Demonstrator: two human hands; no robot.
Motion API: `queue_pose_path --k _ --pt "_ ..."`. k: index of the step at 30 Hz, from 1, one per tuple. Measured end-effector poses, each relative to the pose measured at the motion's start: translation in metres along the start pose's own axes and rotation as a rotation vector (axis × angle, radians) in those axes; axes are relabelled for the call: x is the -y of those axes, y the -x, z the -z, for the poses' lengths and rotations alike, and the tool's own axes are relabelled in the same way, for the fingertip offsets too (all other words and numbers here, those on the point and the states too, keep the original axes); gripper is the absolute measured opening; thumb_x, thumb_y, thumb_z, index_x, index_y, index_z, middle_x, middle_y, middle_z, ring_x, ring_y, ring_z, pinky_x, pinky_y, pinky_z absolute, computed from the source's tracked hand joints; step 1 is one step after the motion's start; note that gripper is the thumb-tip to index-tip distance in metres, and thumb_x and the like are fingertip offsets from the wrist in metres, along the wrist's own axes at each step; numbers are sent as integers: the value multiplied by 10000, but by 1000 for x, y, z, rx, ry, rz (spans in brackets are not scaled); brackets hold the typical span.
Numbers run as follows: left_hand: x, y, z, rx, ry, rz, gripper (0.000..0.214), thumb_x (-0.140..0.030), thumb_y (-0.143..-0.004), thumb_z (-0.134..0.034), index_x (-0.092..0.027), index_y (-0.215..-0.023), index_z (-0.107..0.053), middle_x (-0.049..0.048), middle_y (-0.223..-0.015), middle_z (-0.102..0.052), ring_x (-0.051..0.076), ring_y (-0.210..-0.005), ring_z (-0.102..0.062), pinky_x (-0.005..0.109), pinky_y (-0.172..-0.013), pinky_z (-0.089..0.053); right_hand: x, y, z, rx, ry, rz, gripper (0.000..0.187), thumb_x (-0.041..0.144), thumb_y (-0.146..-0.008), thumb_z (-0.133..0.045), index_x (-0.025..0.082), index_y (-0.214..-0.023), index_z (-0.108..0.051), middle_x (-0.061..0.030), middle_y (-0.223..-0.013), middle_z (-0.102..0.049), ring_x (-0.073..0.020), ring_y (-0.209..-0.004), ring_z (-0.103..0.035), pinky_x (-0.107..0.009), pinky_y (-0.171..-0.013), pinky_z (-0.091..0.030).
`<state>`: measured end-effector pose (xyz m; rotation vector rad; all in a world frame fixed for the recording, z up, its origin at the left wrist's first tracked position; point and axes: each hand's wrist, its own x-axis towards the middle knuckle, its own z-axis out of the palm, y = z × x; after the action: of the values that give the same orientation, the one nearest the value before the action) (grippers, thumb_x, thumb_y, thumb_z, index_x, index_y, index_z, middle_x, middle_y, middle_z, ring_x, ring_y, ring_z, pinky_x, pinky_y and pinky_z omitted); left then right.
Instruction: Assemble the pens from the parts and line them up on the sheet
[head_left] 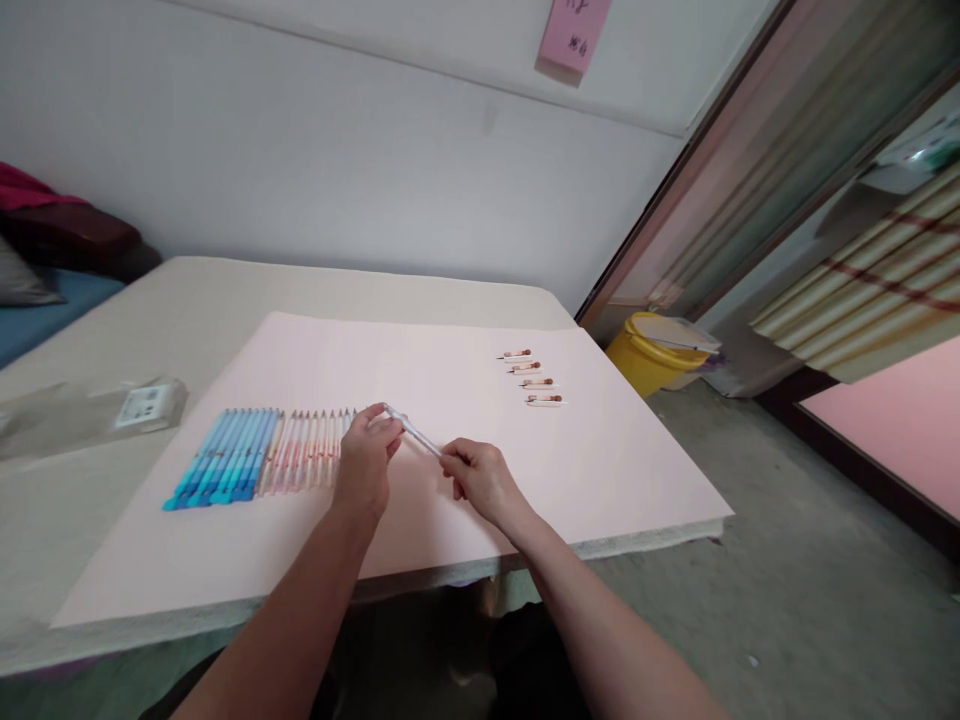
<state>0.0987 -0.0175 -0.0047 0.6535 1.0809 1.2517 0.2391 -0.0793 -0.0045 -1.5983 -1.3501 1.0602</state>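
Both my hands hold one thin, pale, see-through pen above a pink sheet on the table. My left hand pinches its far tip; my right hand grips its near end. Just left of my left hand lies a tidy row of pens: blue ones on the left, pink-clear ones beside them. Several small brown-tipped pen parts lie in a column at the sheet's far right.
A clear plastic packet with a white label lies on the beige table top at the left. A yellow bucket stands on the floor past the table's right corner. The wall is close behind.
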Motion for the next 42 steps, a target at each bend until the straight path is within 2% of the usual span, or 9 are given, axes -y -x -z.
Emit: queue_pose_path --k 4,7,10,15,21,27,33,38,42 --pt "-1 0 -1 -66 -51 -20 463 -273 -580 -755 -154 -984 -562 -10 -745 -578 93 -715 -552 247 -707 -427 1 1 -1 10 7 23 158 183 -780 -495 174 -645 -577 58 -472 -490 -76 -407 -482 -183 -448 -368" --pt "-1 -1 1 1 32 -43 480 -196 -562 -751 -152 -996 -550 2 -712 -593 123 -747 -586 272 -737 -444 1 1 0 25 -7 9 167 192 -783 -499 176 -631 -566 62 -450 -478 -74 -396 -468 -184 -453 -366" --pt "-2 0 2 66 59 -33 493 -177 -597 -722 -158 -1052 -532 44 -784 -629 155 -827 -607 293 -758 -449 0 1 0 38 -32 -7 167 205 -792 -499 177 -640 -563 64 -442 -476 -73 -386 -457 -185 -455 -369" --pt "-2 0 0 -60 -49 -39 476 -247 -595 -749 -169 -1022 -555 -12 -736 -575 100 -712 -567 259 -714 -432 -1 1 0 28 -24 20 160 203 -788 -504 177 -644 -569 59 -474 -493 -72 -401 -471 -185 -454 -366" --pt "-3 -2 1 64 72 -1 500 -126 -579 -713 -152 -1046 -536 56 -787 -637 163 -835 -608 301 -762 -445 -1 1 1 26 -27 8 167 205 -790 -497 180 -638 -563 66 -437 -472 -75 -388 -457 -189 -459 -369" --pt "0 -1 1 -55 -55 -40 491 -236 -591 -750 -162 -1037 -558 -21 -709 -563 103 -717 -565 259 -719 -426 3 2 1 27 -20 12 162 195 -783 -502 178 -636 -569 62 -459 -484 -77 -398 -467 -190 -449 -358" --pt "-4 -1 3 97 80 3 528 -119 -588 -711 -152 -1085 -534 59 -775 -638 164 -843 -614 290 -774 -445 3 1 3 45 -47 -19 159 207 -790 -507 172 -653 -580 64 -445 -487 -76 -385 -464 -194 -468 -380" --pt "-4 0 1 -8 -22 -43 484 -216 -591 -747 -162 -1033 -557 -27 -679 -556 112 -731 -583 265 -740 -442 2 2 3 32 -39 6 157 213 -788 -508 178 -650 -575 62 -471 -495 -74 -386 -459 -191 -443 -361" --pt "-5 -1 2 66 66 -13 475 -123 -589 -710 -138 -1035 -546 37 -731 -620 145 -771 -609 295 -759 -456 3 3 4 40 -49 -1 160 221 -789 -508 176 -650 -572 63 -468 -492 -70 -379 -448 -190 -439 -355"
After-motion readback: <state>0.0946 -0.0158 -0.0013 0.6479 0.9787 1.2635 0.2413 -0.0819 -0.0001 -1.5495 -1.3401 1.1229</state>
